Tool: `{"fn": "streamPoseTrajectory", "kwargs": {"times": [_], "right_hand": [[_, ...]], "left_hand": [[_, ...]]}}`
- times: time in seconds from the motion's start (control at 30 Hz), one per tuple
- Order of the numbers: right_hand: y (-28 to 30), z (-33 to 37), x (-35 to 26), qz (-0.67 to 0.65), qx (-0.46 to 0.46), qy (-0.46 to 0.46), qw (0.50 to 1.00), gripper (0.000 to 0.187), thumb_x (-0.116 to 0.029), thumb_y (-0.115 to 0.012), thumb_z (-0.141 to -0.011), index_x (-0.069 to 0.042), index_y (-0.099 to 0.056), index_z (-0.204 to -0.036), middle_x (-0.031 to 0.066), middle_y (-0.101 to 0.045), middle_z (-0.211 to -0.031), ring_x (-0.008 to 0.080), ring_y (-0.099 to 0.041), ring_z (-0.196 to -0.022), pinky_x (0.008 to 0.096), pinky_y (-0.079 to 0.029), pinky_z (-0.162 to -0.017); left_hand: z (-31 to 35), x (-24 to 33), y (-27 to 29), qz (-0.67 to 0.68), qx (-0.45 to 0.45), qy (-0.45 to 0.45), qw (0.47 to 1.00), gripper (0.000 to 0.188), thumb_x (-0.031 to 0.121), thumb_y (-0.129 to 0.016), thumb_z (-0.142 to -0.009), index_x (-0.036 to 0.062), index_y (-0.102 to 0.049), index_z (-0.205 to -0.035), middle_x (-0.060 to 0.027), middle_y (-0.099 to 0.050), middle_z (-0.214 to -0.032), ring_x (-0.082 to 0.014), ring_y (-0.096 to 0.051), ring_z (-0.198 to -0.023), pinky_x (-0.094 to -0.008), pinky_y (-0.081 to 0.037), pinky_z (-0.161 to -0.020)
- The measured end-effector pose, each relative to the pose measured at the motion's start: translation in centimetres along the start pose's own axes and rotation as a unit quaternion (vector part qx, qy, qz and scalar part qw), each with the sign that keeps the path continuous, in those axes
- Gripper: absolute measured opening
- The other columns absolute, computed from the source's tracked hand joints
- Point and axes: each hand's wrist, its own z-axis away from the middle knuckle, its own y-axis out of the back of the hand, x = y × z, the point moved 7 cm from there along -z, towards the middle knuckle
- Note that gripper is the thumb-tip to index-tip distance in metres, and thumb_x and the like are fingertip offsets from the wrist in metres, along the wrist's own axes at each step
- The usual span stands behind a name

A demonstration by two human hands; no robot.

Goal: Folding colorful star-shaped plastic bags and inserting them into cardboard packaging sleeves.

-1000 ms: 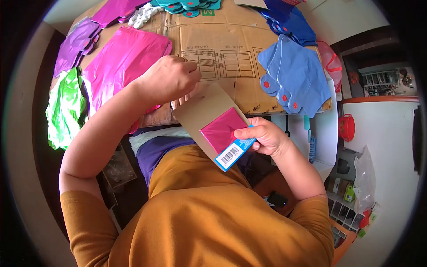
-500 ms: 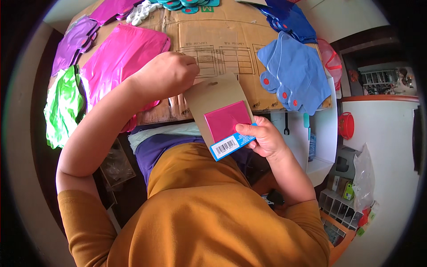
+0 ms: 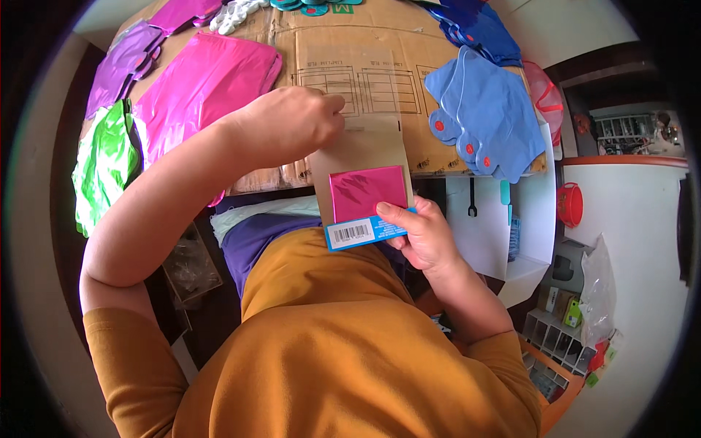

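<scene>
My right hand (image 3: pixel 423 230) grips a folded brown card (image 3: pixel 358 157) near its lower right, thumb on top. On the card lies a flat, folded packet of shiny pink foil (image 3: pixel 369 193), under my thumb tip. A blue flap with a white barcode patch (image 3: pixel 358 233) runs along the card's lower edge. My left hand (image 3: pixel 307 124) is closed over the card's upper left, back of the hand up. Its fingertips are hidden, so what they pinch cannot be seen.
A brown cardboard surface (image 3: pixel 350 40) lies ahead. Pink foil sheets (image 3: pixel 212 80), purple ones (image 3: pixel 120 69) and green ones (image 3: pixel 106 160) lie on the left, light blue ones (image 3: pixel 496 109) on the right. A white open box (image 3: pixel 529 219) stands at right below the surface.
The card has turned more upright and moved slightly up in my right hand. My left hand has shifted right across the card's top, still closed.
</scene>
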Motion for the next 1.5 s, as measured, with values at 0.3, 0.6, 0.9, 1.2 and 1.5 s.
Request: {"fn": "streamPoseTrajectory", "kwargs": {"times": [0.3,0.6,0.9,1.2,1.5], "right_hand": [[-1.0,-0.6,-0.2,0.035,0.000,0.057,0.998,0.011,-0.015,-0.070,-0.087,-0.005,-0.066,-0.088,0.0008,-0.061,-0.071,0.0060,-0.047,-0.051,0.0211,-0.036,-0.044],[-0.8,-1.2,-0.8,0.132,-0.025,0.029,0.991,0.018,-0.020,-0.071,-0.086,-0.003,-0.069,-0.093,0.0013,-0.067,-0.077,0.0053,-0.054,-0.058,0.0211,-0.042,-0.045],[-0.9,-1.8,0.0,0.069,-0.010,0.036,0.997,0.019,-0.020,-0.072,-0.085,-0.004,-0.069,-0.092,0.0010,-0.065,-0.075,0.0060,-0.050,-0.054,0.0219,-0.039,-0.044],[-2.0,-2.6,0.6,0.035,-0.012,0.024,0.999,0.016,-0.018,-0.070,-0.086,-0.003,-0.067,-0.092,0.0014,-0.062,-0.072,0.0070,-0.049,-0.052,0.0232,-0.037,-0.044],[-2.2,-2.4,0.7,0.063,0.002,0.050,0.997,0.016,-0.015,-0.071,-0.084,-0.003,-0.066,-0.093,0.0010,-0.061,-0.072,0.0069,-0.049,-0.053,0.0229,-0.038,-0.043]], "left_hand": [[1.9,3.5,-0.1,-0.044,0.052,0.021,0.997,0.012,0.010,-0.062,-0.069,0.0023,-0.053,-0.075,-0.0093,-0.051,-0.081,-0.0242,-0.057,-0.069,-0.0355,-0.048,-0.065],[3.2,2.7,0.2,0.018,0.101,0.085,0.991,0.013,0.002,-0.062,-0.070,-0.0004,-0.060,-0.083,-0.0148,-0.061,-0.101,-0.0281,-0.063,-0.081,-0.0373,-0.053,-0.072],[3.6,3.8,-0.1,0.026,0.087,0.068,0.994,0.023,0.002,-0.062,-0.072,-0.0038,-0.062,-0.094,-0.0171,-0.061,-0.105,-0.0301,-0.065,-0.088,-0.0371,-0.055,-0.076],[3.3,2.5,-1.7,0.037,0.043,0.244,0.968,0.020,0.005,-0.064,-0.074,0.0000,-0.059,-0.093,-0.0133,-0.059,-0.093,-0.0296,-0.062,-0.081,-0.0373,-0.054,-0.071],[0.3,4.3,-2.0,-0.014,0.067,0.116,0.991,0.025,0.009,-0.061,-0.074,0.0002,-0.059,-0.097,-0.0104,-0.059,-0.091,-0.0277,-0.062,-0.087,-0.0402,-0.051,-0.080]]}}
